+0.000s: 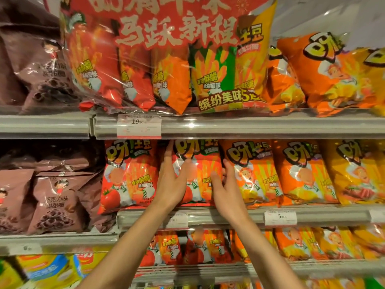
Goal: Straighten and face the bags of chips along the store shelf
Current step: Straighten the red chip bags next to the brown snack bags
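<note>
A red chip bag (201,163) stands upright in the middle shelf row, between another red bag (129,174) on its left and an orange bag (253,174) on its right. My left hand (171,182) lies flat against the red bag's left edge, fingers reaching up toward the shelf above. My right hand (226,188) presses on its right edge, fingers slipped between it and the orange bag. Both hands bracket this one bag from the sides. More orange and yellow bags (354,174) continue the row to the right.
The middle shelf rail (333,215) carries price tags (280,217). Above, a large multipack (166,59) overhangs the upper rail (250,126). Brown snack bags (54,201) fill the left bay. Further chip bags (291,243) stand on the shelf below.
</note>
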{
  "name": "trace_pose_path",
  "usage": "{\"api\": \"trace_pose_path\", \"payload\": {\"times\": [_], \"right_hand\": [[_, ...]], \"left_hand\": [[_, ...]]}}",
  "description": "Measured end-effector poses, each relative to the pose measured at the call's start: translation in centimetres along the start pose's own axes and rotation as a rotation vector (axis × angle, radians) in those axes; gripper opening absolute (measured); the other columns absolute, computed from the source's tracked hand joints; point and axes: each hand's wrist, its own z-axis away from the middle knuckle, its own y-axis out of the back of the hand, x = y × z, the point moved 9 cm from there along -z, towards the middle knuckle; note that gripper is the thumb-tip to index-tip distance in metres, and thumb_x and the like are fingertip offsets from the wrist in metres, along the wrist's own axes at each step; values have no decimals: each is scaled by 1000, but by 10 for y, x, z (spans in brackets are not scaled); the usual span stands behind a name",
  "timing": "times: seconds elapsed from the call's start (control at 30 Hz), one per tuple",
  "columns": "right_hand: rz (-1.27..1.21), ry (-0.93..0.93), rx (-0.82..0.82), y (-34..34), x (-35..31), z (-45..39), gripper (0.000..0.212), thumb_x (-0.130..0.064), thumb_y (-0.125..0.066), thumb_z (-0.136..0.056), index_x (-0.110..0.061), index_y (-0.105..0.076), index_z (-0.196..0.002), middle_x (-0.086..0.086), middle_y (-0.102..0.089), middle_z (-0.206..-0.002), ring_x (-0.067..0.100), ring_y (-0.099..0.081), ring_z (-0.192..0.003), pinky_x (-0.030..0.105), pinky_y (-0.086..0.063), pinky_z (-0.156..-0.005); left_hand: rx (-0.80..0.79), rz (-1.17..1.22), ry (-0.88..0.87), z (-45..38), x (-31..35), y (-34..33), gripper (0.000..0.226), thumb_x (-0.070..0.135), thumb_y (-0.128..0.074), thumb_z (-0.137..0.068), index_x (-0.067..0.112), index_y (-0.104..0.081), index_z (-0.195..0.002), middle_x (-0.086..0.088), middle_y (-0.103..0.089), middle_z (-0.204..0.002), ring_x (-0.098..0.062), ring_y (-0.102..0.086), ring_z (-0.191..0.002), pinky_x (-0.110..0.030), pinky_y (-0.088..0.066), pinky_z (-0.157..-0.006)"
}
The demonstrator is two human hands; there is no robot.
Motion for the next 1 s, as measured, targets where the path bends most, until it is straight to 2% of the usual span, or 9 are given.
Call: {"api": "trace_pose_path", "payload": {"times": [0.07, 0.17, 0.37, 0.57, 0.67, 0.77, 0.83, 0.9, 1.0], "right_hand": [[43, -54, -27, -8, 1, -9, 65, -48, -37, -103, -21, -14, -158, 0, -23, -163, 17, -25, -148, 34, -22, -118], [51, -135, -65, -17, 4, -23, 76, -57, -37, -100, -13, -13, -157, 6, -21, -163, 23, -22, -149, 35, -21, -118], [-27, -269, -124, -22, 15, -37, 89, -65, -40, -94, -11, -8, -157, 9, -24, -162, 28, -28, -146, 39, -25, -117], [56, -229, -109, -16, 18, -39, 82, -61, -36, -98, -8, -14, -156, 12, -32, -158, 29, -33, -144, 39, -28, -117], [114, -199, -72, -14, 19, -40, 81, -59, -34, -99, -5, -13, -155, 15, -29, -159, 31, -32, -144, 40, -28, -117], [130, -185, -50, -14, 18, -41, 80, -57, -34, -100, -4, -11, -155, 16, -26, -160, 32, -31, -144, 41, -28, -116], [130, -171, -58, -14, 16, -38, 79, -56, -34, -100, -7, -7, -157, 14, -21, -162, 30, -27, -146, 39, -25, -117], [144, -72, -68, -14, 8, -30, 76, -53, -34, -101, -12, -3, -158, 8, -13, -165, 23, -19, -150, 31, -19, -117], [288, 191, -37, -9, -14, -14, 65, -40, -37, -105, -15, -8, -157, 3, -17, -163, 16, -19, -149, 19, -17, -111]], "left_hand": [[3, 17, 69, -4, -9, -2, 83, 51, -58, -96, 36, -4, -157, 6, -30, -158, -12, -31, -143, -36, -32, -114], [-7, -1, 176, -9, -20, -7, 88, 51, -64, -92, 18, -14, -157, 3, -45, -140, -11, -42, -128, -32, -37, -101], [-67, 16, 334, -16, -37, -11, 91, 53, -58, -91, 15, -9, -158, -12, -45, -148, -29, -42, -137, -45, -34, -114], [-72, -43, 269, -9, -27, -21, 89, 54, -51, -98, 12, -1, -159, 17, -54, -117, -16, -45, -126, -27, -30, -96], [-33, -71, 256, -7, -30, -22, 85, 62, -44, -97, 17, -6, -159, -3, -54, -141, -29, -46, -136, -32, -34, -101], [-18, -89, 253, -9, -31, -22, 84, 67, -39, -95, 18, -11, -157, -6, -61, -130, -30, -56, -122, -35, -42, -97], [-49, -94, 236, -7, -30, -22, 81, 63, -37, -97, 19, -7, -158, -2, -57, -130, -30, -53, -127, -33, -38, -96], [-50, -118, 141, -4, -25, -19, 71, 60, -33, -100, 34, 0, -157, -7, -46, -150, -29, -44, -138, -35, -36, -105], [-100, -203, 44, 1, -23, -20, 68, 65, -29, -98, 44, 0, -156, -3, -33, -159, -22, -36, -141, -32, -30, -106]]}}
